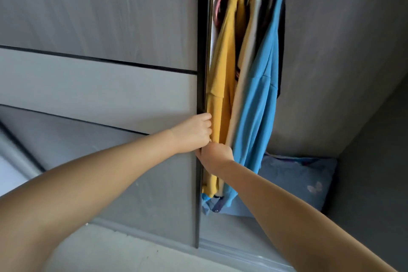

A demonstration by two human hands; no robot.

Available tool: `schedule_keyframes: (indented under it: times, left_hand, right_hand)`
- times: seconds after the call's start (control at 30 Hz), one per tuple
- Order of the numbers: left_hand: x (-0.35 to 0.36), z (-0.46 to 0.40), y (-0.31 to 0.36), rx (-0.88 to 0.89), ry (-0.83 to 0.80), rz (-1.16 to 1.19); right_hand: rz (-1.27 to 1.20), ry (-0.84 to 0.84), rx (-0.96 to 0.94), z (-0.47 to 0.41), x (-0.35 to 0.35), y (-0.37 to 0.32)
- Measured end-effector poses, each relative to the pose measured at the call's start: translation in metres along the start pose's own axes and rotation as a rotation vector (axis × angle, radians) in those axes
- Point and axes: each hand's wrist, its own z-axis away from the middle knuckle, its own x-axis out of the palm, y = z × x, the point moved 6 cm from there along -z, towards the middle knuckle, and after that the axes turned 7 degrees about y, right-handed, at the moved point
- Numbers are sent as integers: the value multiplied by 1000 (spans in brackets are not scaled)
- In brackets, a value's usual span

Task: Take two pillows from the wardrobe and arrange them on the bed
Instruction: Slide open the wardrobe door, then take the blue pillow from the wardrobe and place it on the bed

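— Head view: we see both hands at the black edge of a grey sliding wardrobe door (99, 86), which stands partly open. What have they got hold of?

— Our left hand (194, 133) has its fingers curled shut around the door's vertical edge. Our right hand (215, 154) sits just below it, touching it, its fingers also hooked on that same edge, though we cannot tell how tightly.

— And inside the gap?

— Clothes on hangers: a yellow garment (220, 77) nearest the door, a beige one (245, 81) beside it, then a blue shirt (260, 104), all hanging straight down, with darker items behind.

— Where is the pillow?

— A blue pillow (304, 179) with a pale butterfly print lies on the wardrobe floor at the lower right, behind and below the blue shirt's hem, pushed against the grey side wall (353, 73). Its long axis runs left to right across the compartment. Its left end is hidden by the shirt. We can make out only one pillow for certain. Neither hand touches it.
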Motion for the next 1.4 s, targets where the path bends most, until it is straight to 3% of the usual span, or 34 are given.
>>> schedule_keyframes:
  times: [0.23,0.37,0.57,0.77,0.87,1.1,1.4]
  left_hand:
    - [1,19,-7,-44,-18,-22]
    - [3,13,8,-94,-55,87]
    - [-1,-45,81,-128,-107,395]
    - [-15,-180,162,-251,-182,750]
    - [-9,-227,200,-302,-295,914]
    - [48,-280,276,-365,-488,1110]
    - [190,-364,279,-418,-601,1127]
  right_hand:
    - [18,-18,1,-13,9,-16]
    - [-48,-7,12,4,15,6]
    - [-106,-204,168,81,49,132]
    - [-172,-248,389,175,79,271]
    - [-145,-258,444,201,96,325]
    - [-195,-332,482,185,173,380]
    - [-204,-364,526,86,278,448]
